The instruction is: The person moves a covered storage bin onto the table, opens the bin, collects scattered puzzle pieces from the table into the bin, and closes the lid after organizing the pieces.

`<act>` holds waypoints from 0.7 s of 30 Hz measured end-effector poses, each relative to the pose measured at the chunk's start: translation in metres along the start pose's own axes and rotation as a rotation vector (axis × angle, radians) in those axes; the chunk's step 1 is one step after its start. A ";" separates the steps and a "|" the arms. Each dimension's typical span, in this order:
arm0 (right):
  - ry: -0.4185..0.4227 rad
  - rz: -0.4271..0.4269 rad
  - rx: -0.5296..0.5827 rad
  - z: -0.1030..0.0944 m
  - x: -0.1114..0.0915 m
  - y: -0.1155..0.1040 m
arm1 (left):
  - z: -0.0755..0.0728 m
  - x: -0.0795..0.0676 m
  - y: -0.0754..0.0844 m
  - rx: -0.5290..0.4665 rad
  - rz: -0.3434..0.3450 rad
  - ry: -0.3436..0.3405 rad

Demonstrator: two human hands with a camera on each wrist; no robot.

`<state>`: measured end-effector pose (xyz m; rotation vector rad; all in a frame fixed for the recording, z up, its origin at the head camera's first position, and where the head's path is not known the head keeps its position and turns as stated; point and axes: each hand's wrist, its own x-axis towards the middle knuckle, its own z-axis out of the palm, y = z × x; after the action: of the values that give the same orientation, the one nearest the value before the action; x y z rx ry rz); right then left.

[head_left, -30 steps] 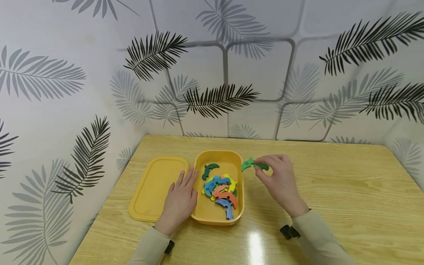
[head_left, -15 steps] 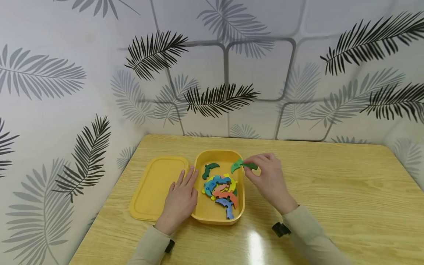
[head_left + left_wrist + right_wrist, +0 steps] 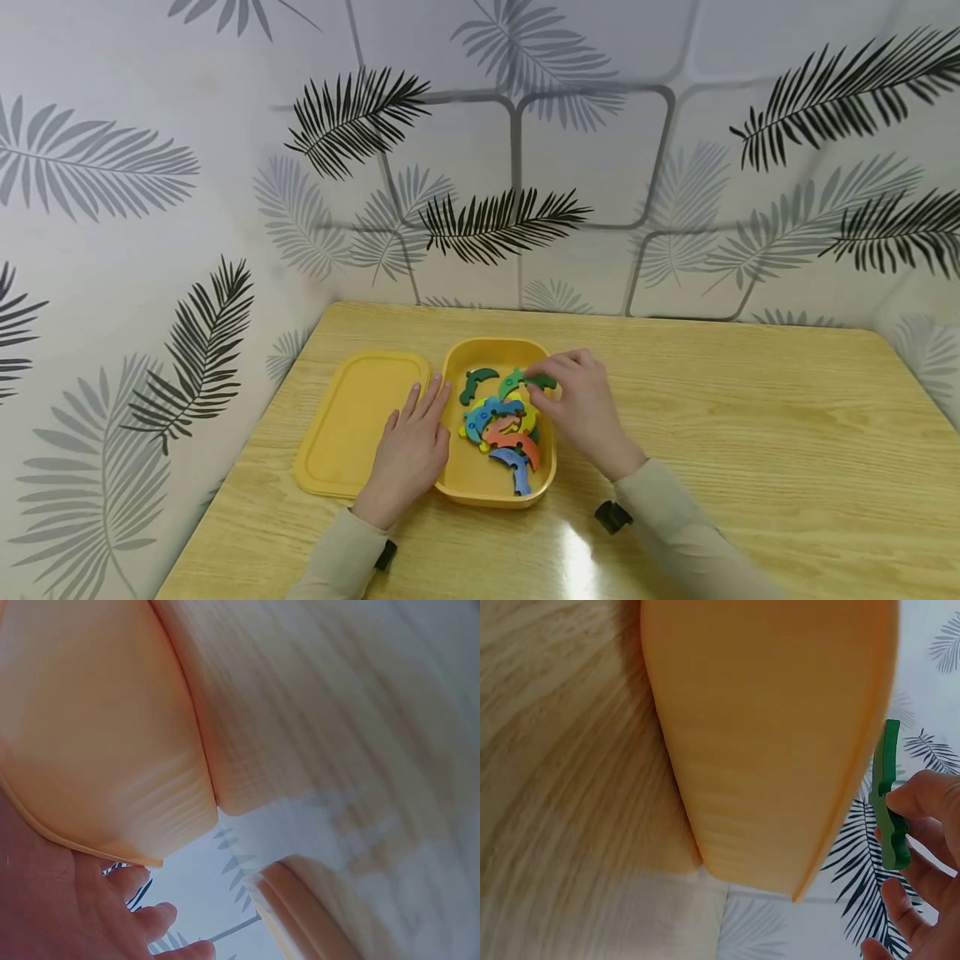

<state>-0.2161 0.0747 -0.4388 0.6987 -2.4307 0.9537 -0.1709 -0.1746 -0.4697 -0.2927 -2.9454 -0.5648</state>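
Observation:
My right hand (image 3: 581, 408) pinches a curved green puzzle piece (image 3: 512, 383) between thumb and fingers, over the right rim of the yellow box (image 3: 461, 477). In the right wrist view the green piece (image 3: 886, 757) is seen edge-on beside the box wall (image 3: 765, 750). Inside the box lie a dark green piece (image 3: 472, 386) by itself and a heap with a blue piece (image 3: 487, 414), a coral piece (image 3: 525, 450) and yellow ones. A second blue piece (image 3: 516, 469) sits nearer the front. My left hand (image 3: 408, 450) rests with straight fingers on the box's left rim.
A flat yellow lid (image 3: 360, 421) lies on the wooden table (image 3: 720, 400) left of the box, partly under the left hand. A wall with printed leaves (image 3: 465, 275) stands behind the table and on the left.
My right hand has carried the green piece leftward, from just outside the box's right rim to above the box's inside. The left hand has stayed in place.

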 end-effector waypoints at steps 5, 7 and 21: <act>-0.035 0.006 -0.007 0.012 0.001 -0.001 | -0.001 0.000 0.001 0.004 0.004 0.004; -0.048 0.015 -0.006 0.015 0.001 -0.002 | -0.001 0.000 0.001 0.003 0.005 0.005; -0.101 -0.010 -0.047 0.027 -0.004 -0.008 | -0.001 -0.001 0.000 0.006 0.019 0.011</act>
<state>-0.2141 0.0519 -0.4548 0.7582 -2.5259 0.8744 -0.1701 -0.1754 -0.4692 -0.3162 -2.9305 -0.5525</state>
